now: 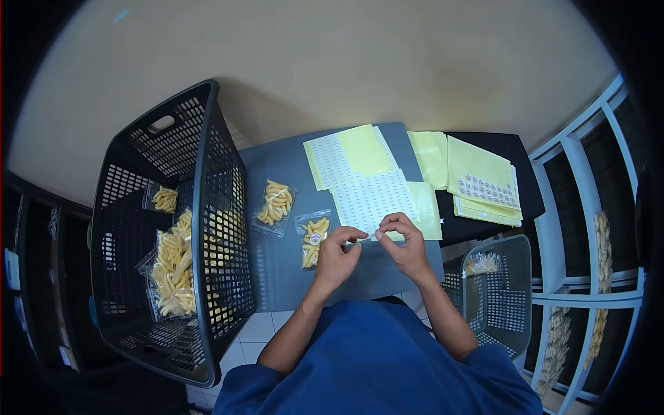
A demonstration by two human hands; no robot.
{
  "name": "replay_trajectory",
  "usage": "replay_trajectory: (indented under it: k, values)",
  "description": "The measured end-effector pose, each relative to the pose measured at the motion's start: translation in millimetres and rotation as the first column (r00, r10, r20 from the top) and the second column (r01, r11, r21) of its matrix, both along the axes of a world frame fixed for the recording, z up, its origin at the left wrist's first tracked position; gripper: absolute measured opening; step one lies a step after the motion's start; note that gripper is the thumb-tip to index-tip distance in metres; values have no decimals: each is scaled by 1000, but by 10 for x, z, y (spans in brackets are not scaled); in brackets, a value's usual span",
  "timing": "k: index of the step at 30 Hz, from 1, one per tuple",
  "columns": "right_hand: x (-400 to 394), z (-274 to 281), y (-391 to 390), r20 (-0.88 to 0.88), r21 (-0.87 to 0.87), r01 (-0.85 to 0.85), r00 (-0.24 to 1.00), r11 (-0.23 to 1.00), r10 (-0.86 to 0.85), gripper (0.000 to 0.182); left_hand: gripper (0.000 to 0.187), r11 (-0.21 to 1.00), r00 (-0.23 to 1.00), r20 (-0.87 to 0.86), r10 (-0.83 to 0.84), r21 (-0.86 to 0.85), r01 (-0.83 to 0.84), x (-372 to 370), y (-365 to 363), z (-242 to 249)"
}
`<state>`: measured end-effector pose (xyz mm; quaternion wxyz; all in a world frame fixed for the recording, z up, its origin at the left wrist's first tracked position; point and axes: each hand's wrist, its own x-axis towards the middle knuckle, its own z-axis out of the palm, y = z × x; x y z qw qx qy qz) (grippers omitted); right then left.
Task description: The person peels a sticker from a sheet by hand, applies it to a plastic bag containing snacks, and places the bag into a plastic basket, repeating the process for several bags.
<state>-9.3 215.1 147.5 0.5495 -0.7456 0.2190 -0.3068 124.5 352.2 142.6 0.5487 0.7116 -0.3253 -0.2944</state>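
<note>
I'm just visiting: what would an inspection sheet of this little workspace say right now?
Surface: small grey table.
Job's things: white sticker sheets; two snack bags, one plain, one stickered.
Clutter: yellow backing sheets; round-label sheet.
Grips: left hand and right hand pinch a small white sticker together.
Cables: nothing seen.
Surroundings: black basket holding snack bags; grey basket; white shelving.

A big black basket (pixel 207 228) stands at the left and holds several clear bags of yellow snacks (pixel 173 266). At the far right, a stack of yellow sheets (pixel 481 181) lies on a dark surface (one sheet shows round stickers). A smaller grey basket (pixel 499 294) stands near right, beside white shelves (pixel 588 207).
</note>
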Motion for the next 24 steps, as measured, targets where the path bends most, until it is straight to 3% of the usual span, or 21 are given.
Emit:
replay_trajectory:
  k: [1, 2, 4, 7, 10, 13, 16, 19, 22, 24]
  values:
    - [-7, -47, -13, 4, 27, 25, 1000, 999, -25, 10, 20, 998, 999, 31, 39, 41, -40, 33, 41, 20]
    - [-16, -97, -30, 8, 54, 50, 999, 997, -51, 9, 23, 984, 964, 230, 132, 90, -156, 104, 113, -56]
    - [-66, -187, -53, -12, 151, 87, 996, 985, -86, 7, 33, 912, 757, 603, 251, 114, -394, 319, 282, -261]
    - [-116, -284, -32, -48, 203, 117, 993, 972, -109, 7, 48, 763, 763, 623, 172, 406, -503, 496, 436, -337]
    - [-87, -348, 59, -30, 361, 120, 993, 925, -117, 8, 54, 782, 874, 437, 210, 461, -419, 531, 411, -357]
    - [-24, -372, 117, 4, 367, 118, 992, 923, -128, 9, 55, 848, 925, 266, 271, 389, -360, 559, 410, -501]
    - [21, -312, 170, -32, 390, 130, 991, 912, -128, 12, 46, 941, 980, 0, 199, 281, -191, 692, 493, -718]
    - [77, -361, 252, -32, 401, 139, 990, 905, -138, 14, 31, 971, 895, -378, 236, 63, -229, 593, 479, -610]
    - [201, -320, 380, -21, 263, 161, 987, 951, -162, 17, 20, 934, 800, -547, 248, -84, -347, 415, 344, -446]
    - [289, -170, 465, -49, 175, 194, 981, 965, -189, 17, 21, 925, 788, -556, 263, -89, -371, 275, 220, -337]
